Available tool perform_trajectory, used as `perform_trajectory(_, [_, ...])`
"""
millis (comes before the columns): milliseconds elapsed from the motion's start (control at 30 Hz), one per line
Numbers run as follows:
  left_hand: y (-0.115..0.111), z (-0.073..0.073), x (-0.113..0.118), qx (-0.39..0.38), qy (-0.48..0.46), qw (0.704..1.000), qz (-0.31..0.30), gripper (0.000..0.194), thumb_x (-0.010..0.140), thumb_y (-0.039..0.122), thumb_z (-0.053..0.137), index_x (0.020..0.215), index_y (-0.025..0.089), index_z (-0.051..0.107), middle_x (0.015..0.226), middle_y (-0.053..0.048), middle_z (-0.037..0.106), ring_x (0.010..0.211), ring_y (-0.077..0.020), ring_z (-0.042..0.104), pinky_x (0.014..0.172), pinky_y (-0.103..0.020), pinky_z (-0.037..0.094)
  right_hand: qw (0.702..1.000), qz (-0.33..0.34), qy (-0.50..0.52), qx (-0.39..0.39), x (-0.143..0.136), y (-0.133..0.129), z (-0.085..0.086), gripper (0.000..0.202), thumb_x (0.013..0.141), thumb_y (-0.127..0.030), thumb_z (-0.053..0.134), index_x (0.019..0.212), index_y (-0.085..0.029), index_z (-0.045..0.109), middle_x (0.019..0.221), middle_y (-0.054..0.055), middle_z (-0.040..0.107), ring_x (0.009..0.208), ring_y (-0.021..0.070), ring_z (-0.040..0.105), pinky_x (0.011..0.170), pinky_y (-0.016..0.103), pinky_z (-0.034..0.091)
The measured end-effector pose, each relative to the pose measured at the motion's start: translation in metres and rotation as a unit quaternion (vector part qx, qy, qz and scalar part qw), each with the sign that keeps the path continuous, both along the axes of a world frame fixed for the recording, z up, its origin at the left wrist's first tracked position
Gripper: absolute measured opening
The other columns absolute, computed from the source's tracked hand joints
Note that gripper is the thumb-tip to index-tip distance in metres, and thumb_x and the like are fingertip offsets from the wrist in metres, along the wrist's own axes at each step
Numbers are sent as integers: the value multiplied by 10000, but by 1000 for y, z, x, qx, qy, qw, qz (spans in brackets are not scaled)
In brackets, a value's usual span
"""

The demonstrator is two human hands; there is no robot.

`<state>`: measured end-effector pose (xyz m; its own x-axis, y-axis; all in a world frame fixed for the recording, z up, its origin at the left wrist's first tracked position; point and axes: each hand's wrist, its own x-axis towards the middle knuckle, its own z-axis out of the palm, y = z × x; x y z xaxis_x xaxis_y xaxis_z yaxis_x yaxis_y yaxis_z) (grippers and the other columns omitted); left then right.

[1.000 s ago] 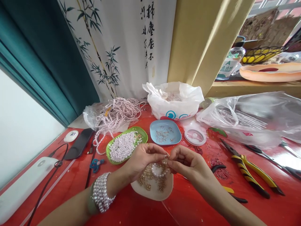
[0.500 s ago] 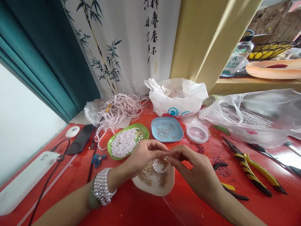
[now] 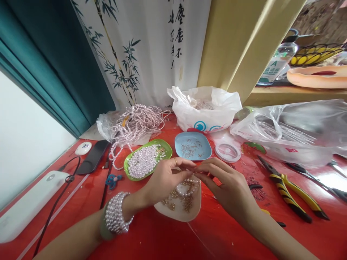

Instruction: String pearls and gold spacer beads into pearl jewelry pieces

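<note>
fingertips of l hand [image 3: 170, 175] and r hand [image 3: 226, 180] were pinched nearly shut, meeting over the beige dish [image 3: 177, 213]; what they gripped was too small to tell. pearl strand [image 3: 187, 191] lay below, in dish w/ gold beads [image 3: 187, 205]. bottle [image 3: 278, 63] label read "A".

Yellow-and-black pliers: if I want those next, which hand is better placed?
Right, I'd say. The pliers lie to the right, beyond the right hand. The left hand is farther off, near the green tray, and would likely have to cross the right arm.
</note>
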<state>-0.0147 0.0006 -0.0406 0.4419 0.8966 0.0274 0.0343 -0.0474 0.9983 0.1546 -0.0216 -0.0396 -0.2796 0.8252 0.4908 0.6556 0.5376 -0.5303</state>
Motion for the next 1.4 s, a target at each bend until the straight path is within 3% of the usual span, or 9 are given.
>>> perform_trajectory(267, [3, 4, -2, -49, 27, 998, -26, 246, 787, 213, 553, 1026, 155, 532, 932, -78, 672, 846, -171, 627, 746, -291, 483, 997, 61, -45, -14, 8, -1, 5, 187, 858, -198, 456, 877, -216, 641, 815, 38, 696, 706, 153, 636, 633, 267, 496])
perform_trajectory(533, [2, 6, 0, -25, 86, 994, -67, 185, 766, 196, 565, 945, 154, 586, 902, -63, 668, 846, -169, 615, 723, -270, 465, 991, 116, -61, -15, 18, -4, 6, 168, 857, -165, 453, 858, -183, 620, 764, 48, 672, 664, 146, 608, 591, 257, 468])
perform_trajectory(633, [4, -4, 5, 91, 177, 977, -76, 100, 755, 199, 581, 840, 179, 631, 862, -39, 667, 800, -171, 598, 711, -283, 443, 996, 67, -24, -46, 22, -2, 3, 115, 818, -175, 510, 764, -196, 609, 696, 16, 661, 602, 126, 597, 553, 227, 457])
perform_trajectory(767, [4, -18, 11, 273, 299, 911, -74, 111, 798, 217, 541, 835, 188, 641, 876, -37, 666, 835, -200, 544, 774, -330, 380, 992, 28, 16, -121, 25, 1, -7, 110, 775, -152, 528, 708, -205, 597, 652, -10, 653, 570, 115, 583, 529, 215, 452])
perform_trajectory(933, [1, -25, 14, 329, 362, 867, -91, 167, 818, 187, 477, 821, 179, 644, 837, -51, 662, 822, -217, 512, 713, -324, 370, 986, 22, 18, -165, 26, 1, -13, 125, 757, -134, 518, 688, -204, 594, 652, -11, 655, 582, 120, 586, 534, 220, 447])
perform_trajectory(1067, [2, -21, 15, 276, 318, 906, -40, 108, 755, 204, 544, 732, 201, 650, 766, -28, 664, 752, -199, 530, 691, -320, 383, 984, 42, 7, -174, 24, -1, -14, 124, 771, -139, 508, 717, -202, 601, 678, -7, 655, 591, 118, 586, 544, 225, 445])
perform_trajectory(1200, [5, -16, 13, 117, 237, 964, -21, 105, 725, 216, 554, 708, 193, 655, 757, -20, 672, 699, -166, 579, 641, -273, 427, 984, 61, 9, -166, 22, -3, -13, 129, 789, -150, 504, 739, -201, 611, 692, -1, 663, 595, 119, 593, 545, 228, 452])
perform_trajectory(1300, [6, -14, 11, 24, 204, 978, -24, 125, 720, 235, 554, 732, 167, 658, 755, -32, 679, 675, -161, 599, 598, -251, 439, 985, 56, 15, -162, 20, -4, -12, 122, 786, -155, 519, 756, -203, 627, 714, 0, 681, 609, 121, 610, 556, 229, 465])
perform_trajectory(1400, [6, -12, 11, 21, 195, 980, -16, 130, 719, 246, 559, 732, 164, 658, 758, -37, 680, 680, -160, 601, 613, -253, 445, 984, 44, 20, -169, 18, -5, -10, 118, 783, -163, 533, 764, -206, 641, 720, -2, 692, 609, 122, 620, 554, 226, 472])
